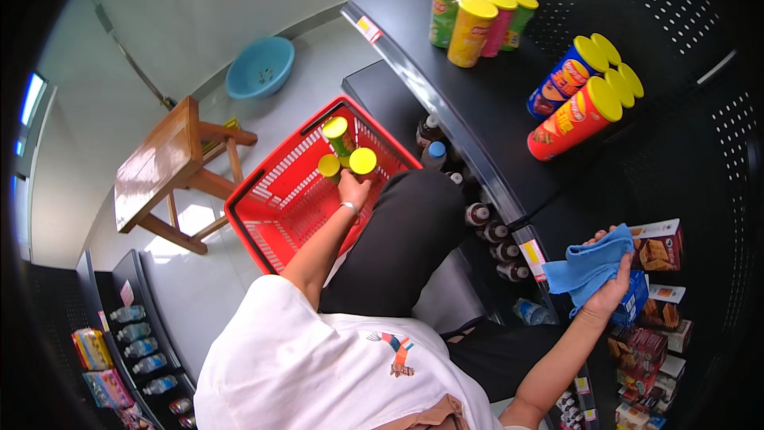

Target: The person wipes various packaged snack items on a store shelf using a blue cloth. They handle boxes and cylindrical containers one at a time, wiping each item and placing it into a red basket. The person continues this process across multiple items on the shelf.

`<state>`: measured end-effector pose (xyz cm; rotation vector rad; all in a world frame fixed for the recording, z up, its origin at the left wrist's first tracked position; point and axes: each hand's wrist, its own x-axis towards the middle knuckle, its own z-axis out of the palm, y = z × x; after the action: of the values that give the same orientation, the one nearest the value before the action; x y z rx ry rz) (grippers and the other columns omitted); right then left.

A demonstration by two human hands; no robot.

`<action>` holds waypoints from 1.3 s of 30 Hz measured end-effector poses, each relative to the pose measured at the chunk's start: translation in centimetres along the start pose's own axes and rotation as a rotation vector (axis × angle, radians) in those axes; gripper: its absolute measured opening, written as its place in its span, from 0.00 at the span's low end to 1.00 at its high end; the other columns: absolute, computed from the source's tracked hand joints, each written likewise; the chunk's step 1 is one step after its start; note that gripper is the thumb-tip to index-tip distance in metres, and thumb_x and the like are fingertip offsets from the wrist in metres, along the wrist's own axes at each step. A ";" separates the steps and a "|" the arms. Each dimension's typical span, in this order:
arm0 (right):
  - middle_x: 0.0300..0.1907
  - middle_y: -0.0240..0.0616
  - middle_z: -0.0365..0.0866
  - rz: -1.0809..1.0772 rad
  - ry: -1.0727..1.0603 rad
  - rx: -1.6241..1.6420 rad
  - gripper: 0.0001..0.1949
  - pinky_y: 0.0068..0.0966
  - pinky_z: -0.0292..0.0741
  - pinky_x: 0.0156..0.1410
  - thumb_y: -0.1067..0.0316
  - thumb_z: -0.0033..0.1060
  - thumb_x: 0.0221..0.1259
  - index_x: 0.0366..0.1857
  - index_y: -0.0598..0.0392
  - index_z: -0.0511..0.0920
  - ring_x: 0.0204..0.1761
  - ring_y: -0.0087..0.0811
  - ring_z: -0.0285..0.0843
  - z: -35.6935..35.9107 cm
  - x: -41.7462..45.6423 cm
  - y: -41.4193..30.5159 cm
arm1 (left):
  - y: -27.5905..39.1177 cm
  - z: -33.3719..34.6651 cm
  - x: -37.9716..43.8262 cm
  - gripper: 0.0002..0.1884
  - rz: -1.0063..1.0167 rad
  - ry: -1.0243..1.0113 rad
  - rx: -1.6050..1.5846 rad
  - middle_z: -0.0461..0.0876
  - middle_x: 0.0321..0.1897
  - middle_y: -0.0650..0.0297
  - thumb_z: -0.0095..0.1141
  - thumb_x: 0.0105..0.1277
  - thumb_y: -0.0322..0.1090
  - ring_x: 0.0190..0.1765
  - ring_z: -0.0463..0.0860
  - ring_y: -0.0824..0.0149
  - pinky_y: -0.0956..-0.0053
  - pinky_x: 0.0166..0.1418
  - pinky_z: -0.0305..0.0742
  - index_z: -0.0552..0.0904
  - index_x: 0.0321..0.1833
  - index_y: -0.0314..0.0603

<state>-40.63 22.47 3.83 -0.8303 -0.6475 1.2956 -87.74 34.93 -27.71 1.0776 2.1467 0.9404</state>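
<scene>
Inside the red plastic shopping basket (286,188), my left hand (354,192) grips a yellow-lidded chip canister (363,161) near its top; my fingers are partly hidden. Close beside it stand a green chip canister (341,138) and another canister with a yellow lid (329,165). My right hand (610,288) holds a folded blue cloth (588,263) over the front edge of the black shelf (477,113). Just past that hand are a biscuit box (658,245) and a blue box (631,298).
A cluster of chip canisters (471,30) stands on the shelf, with red (573,119) and blue canisters (558,80) farther along. Dark-capped bottles (492,231) line the lower shelf. A wooden stool (173,161) and blue basin (261,68) are on the floor. Water bottles (141,347) fill another rack.
</scene>
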 end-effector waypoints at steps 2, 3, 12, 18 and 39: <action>0.58 0.49 0.79 0.002 0.050 0.001 0.31 0.40 0.78 0.65 0.45 0.56 0.69 0.66 0.58 0.70 0.59 0.42 0.79 0.4 -0.2 0.1 | 0.2 -0.5 -0.3 0.29 0.073 0.052 0.041 0.83 0.44 0.42 0.72 0.54 0.41 0.49 0.84 0.43 0.55 0.53 0.78 0.73 0.53 0.30; 0.58 0.49 0.79 0.009 0.134 -0.077 0.30 0.42 0.77 0.65 0.44 0.53 0.72 0.66 0.58 0.71 0.61 0.43 0.79 0.4 -0.2 0.0 | 1.4 -0.9 -0.7 0.27 0.090 0.019 -0.001 0.85 0.42 0.44 0.71 0.54 0.39 0.48 0.85 0.46 0.58 0.51 0.80 0.75 0.51 0.29; 0.66 0.53 0.75 -0.194 0.079 0.368 0.29 0.43 0.71 0.73 0.43 0.44 0.76 0.67 0.58 0.69 0.68 0.45 0.74 3.6 -0.6 -2.9 | 9.1 -4.9 0.1 0.20 0.163 -0.116 -0.312 0.83 0.42 0.55 0.67 0.61 0.30 0.40 0.84 0.66 0.74 0.41 0.80 0.77 0.53 0.30; 0.54 0.42 0.84 0.213 0.333 0.360 0.20 0.47 0.81 0.61 0.51 0.61 0.70 0.57 0.53 0.77 0.54 0.41 0.84 0.7 -0.1 1.3 | 26.0 -6.6 -3.8 0.12 0.486 -0.533 -0.535 0.85 0.46 0.61 0.62 0.69 0.31 0.44 0.83 0.70 0.76 0.45 0.78 0.80 0.53 0.37; 0.62 0.47 0.78 0.018 0.292 0.432 0.25 0.47 0.72 0.70 0.49 0.55 0.73 0.63 0.58 0.72 0.64 0.45 0.76 1.0 0.8 2.3 | 42.1 3.9 -15.2 0.33 0.980 -0.780 -0.721 0.79 0.59 0.56 0.70 0.65 0.38 0.60 0.79 0.65 0.67 0.66 0.73 0.67 0.67 0.35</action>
<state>-42.55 23.53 2.47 -0.6489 -0.1191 1.2392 -58.05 41.71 5.34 1.6993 0.5032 1.2447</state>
